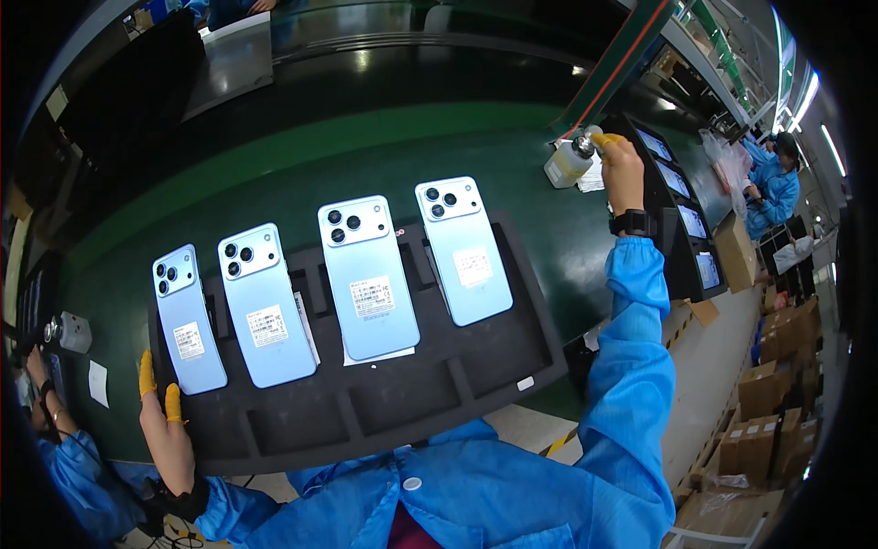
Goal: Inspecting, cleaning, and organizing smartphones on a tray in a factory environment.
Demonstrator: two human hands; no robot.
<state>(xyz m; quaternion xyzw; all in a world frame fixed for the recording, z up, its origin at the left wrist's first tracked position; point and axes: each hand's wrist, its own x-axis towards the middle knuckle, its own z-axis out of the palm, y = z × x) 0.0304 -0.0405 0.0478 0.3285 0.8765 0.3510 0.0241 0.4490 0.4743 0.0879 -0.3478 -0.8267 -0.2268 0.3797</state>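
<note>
A black compartment tray [402, 393] lies before me, bearing light-blue phones, backs up: one at the left [187, 316], one beside it [261, 306], a third [366, 274] and one at the right [462, 247]. Each has three lenses and a white label. My left hand [166, 439], with yellow finger cots, holds the tray's left edge, thumb on the rim and a finger along the outside. My right hand [622, 174] reaches far right to the metal top of a whitish dispenser bottle [565, 167]. Its fingers are closed there; what they pinch is unclear.
A black rack [672, 192] with lit-screen phones stands at the right, near an open carton [733, 252]. A second bottle [71, 332] and white paper [98, 382] lie left on the green table [274, 174]. Co-workers in blue sit at both sides; cartons [750, 448] line the right aisle.
</note>
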